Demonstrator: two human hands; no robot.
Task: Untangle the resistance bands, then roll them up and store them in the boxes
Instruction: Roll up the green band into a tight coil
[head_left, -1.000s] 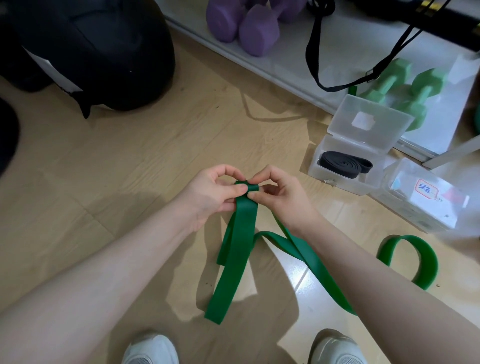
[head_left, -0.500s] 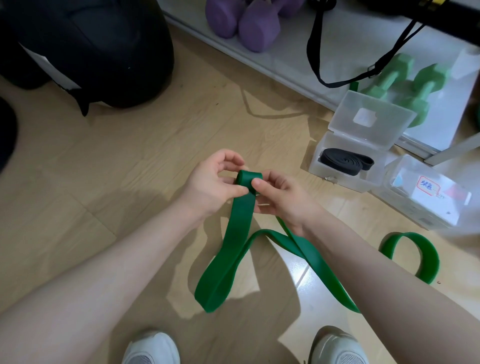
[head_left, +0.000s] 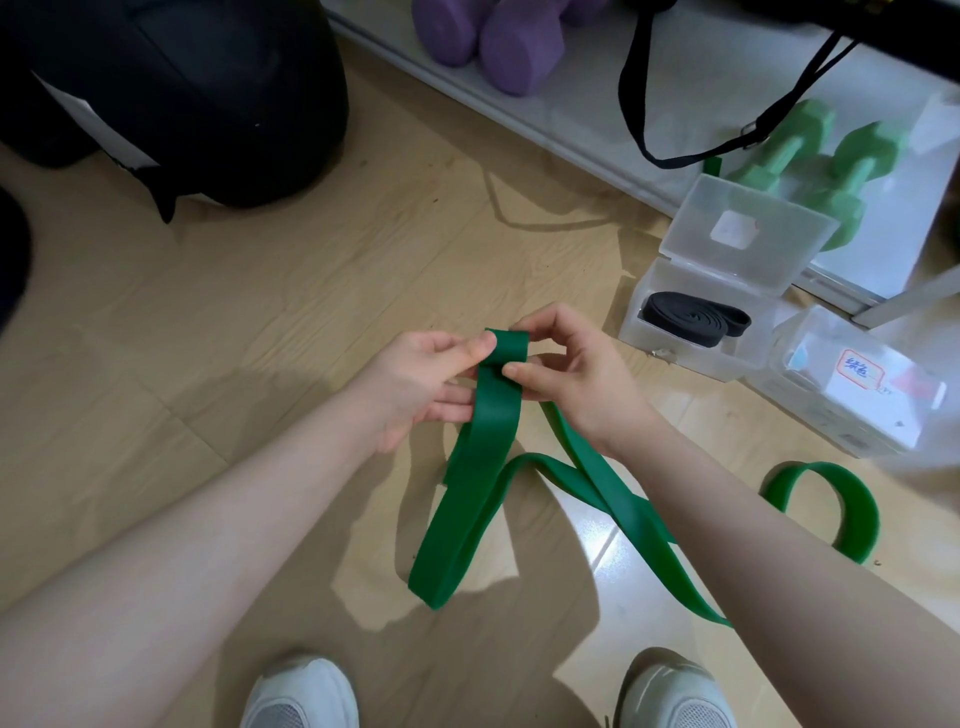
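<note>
Overhead, green band (head_left: 480, 457) hanging lengthwise, rolled end up

i see a light wooden floor (head_left: 260, 291), on it an open clear box (head_left: 696, 338) holding a rolled black band (head_left: 691, 317), a closed labelled box (head_left: 852, 395) just beside, a green band (head_left: 852, 499) trailing, a black bag (head_left: 197, 93), white shoes (head_left: 301, 696)

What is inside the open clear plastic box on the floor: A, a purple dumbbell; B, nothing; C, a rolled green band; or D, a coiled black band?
D: the open clear plastic box, lid up, holds a coiled black resistance band; the green band is in both hands.
</note>
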